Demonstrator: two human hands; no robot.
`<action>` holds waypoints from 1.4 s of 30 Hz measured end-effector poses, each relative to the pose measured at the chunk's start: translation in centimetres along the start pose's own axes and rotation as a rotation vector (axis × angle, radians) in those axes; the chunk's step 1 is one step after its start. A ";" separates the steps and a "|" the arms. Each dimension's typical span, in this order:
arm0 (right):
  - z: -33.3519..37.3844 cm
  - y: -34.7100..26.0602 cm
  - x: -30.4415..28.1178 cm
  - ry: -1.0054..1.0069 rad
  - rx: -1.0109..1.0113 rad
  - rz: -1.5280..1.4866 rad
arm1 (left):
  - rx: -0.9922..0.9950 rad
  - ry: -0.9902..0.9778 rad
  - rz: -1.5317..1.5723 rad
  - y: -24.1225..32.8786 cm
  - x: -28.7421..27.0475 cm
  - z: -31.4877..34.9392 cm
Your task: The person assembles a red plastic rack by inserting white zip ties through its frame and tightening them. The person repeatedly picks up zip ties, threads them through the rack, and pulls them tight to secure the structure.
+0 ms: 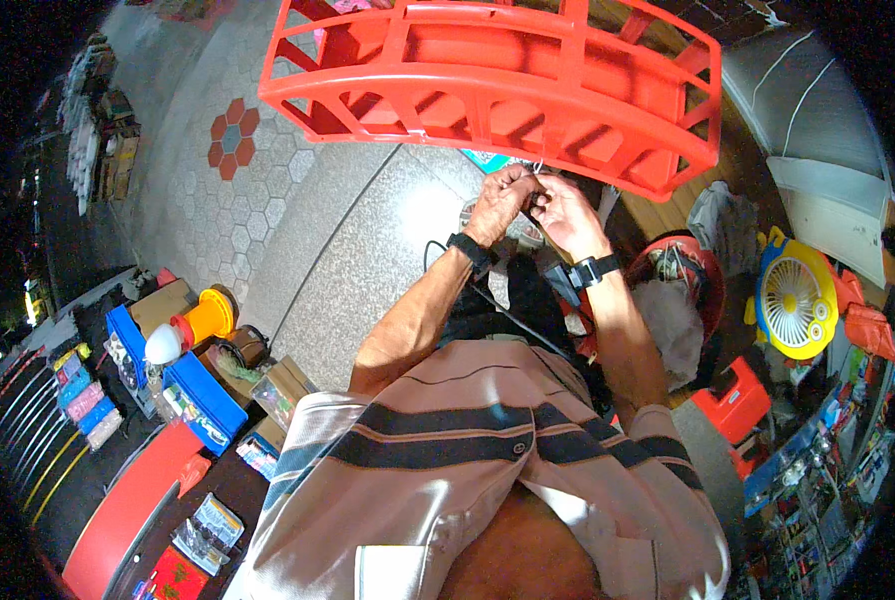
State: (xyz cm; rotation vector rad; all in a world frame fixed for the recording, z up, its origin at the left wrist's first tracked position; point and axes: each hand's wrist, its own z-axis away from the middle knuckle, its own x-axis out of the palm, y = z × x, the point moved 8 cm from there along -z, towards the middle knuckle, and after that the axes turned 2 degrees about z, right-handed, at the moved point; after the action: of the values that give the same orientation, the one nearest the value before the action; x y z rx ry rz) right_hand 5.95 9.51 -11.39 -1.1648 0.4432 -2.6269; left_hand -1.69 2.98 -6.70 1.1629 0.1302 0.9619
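A red plastic rack with open slatted sides hangs or stands just ahead of my hands. A thin white string runs from its near lower edge down to my fingers. My left hand is closed in a pinch at the string, its fingertips curled toward the other hand. My right hand meets it there, thumb and fingers also pinched together. What lies between the fingertips is mostly hidden. Both wrists wear black bands, and a dark cable passes below the hands.
To the right are a red tub with a clear bag, a yellow-and-blue fan and a red plastic stool. At left stand blue bins and a yellow spool. Paved floor spreads ahead.
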 end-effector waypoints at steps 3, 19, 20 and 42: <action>0.1 -0.2 -0.4 0.038 -0.015 0.014 | 0.021 -0.001 0.002 -0.5 0.1 0.0; 0.1 -1.6 -1.2 0.038 -0.143 0.161 | -0.199 -0.103 -0.081 -1.8 0.7 3.1; 0.2 -1.6 -1.4 0.075 -0.147 0.208 | -0.198 -0.106 -0.102 -1.5 0.6 2.7; 1.1 -1.7 -0.4 0.039 -0.150 0.314 | -0.182 -0.069 0.055 -0.8 0.4 0.3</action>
State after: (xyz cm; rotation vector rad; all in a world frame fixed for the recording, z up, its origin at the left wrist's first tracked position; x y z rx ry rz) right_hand 6.83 10.98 -10.34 -0.9935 0.7751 -2.3800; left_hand -0.79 2.98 -7.10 1.0346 -0.0450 0.9604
